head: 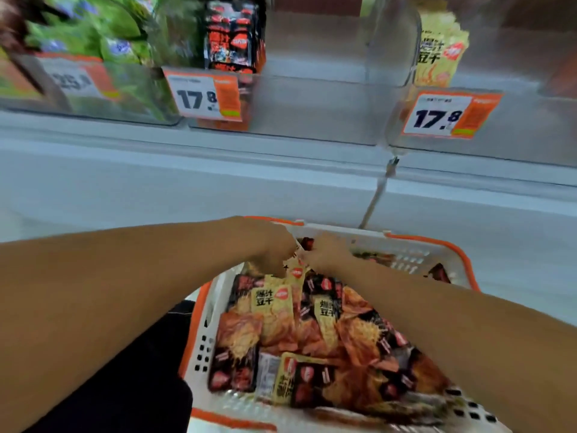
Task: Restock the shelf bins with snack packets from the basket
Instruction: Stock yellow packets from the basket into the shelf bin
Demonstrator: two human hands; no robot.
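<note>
A white basket with orange rim [443, 245] sits low in front of me, full of yellow and black snack packets [315, 335]. My left hand [274, 251] and my right hand [324, 254] meet over the basket's far end, both with fingers curled round yellow packets [295, 275] that hang from them. Above, clear shelf bins hold stock: a bin with black packets [232, 39] in the middle and a bin with yellow packets [440, 48] to the right.
A bin of green packets [93, 32] stands at the upper left. Orange price tags [206, 95] [449, 115] hang on the bin fronts. A white shelf ledge [218, 170] runs between bins and basket. A clear divider [393, 57] separates the two right bins.
</note>
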